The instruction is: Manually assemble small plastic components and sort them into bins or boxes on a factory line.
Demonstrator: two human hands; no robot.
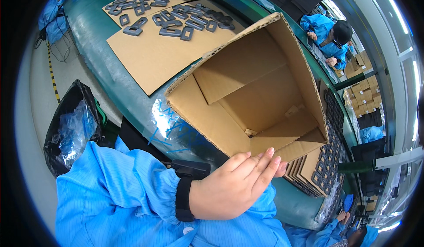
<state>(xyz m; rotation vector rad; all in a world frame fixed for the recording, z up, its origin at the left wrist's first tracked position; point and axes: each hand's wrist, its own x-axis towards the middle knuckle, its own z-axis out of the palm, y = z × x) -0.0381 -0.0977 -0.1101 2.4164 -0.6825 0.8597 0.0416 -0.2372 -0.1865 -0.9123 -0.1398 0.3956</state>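
Observation:
An open brown cardboard box [247, 88] is tilted with its mouth facing me, showing bare inner walls and folded bottom flaps. My left hand [234, 183], with a black band at the wrist, reaches across from the left and is closed at the box's near lower edge. Its fingers lie close together and the thumb is hidden. Behind that hand, a blue sleeve [267, 200] of my right arm shows. My right hand is mostly hidden; a fingertip [281, 169] beside the left fingers may belong to it.
Dark grey frame-shaped parts [170, 19] lie scattered on cardboard sheets [145, 66] atop the green table [95, 39]. Stacked cardboard layers with dark parts [316, 169] stand right of the box. A black bin bag [70, 128] is at left. A co-worker [329, 37] sits across the table.

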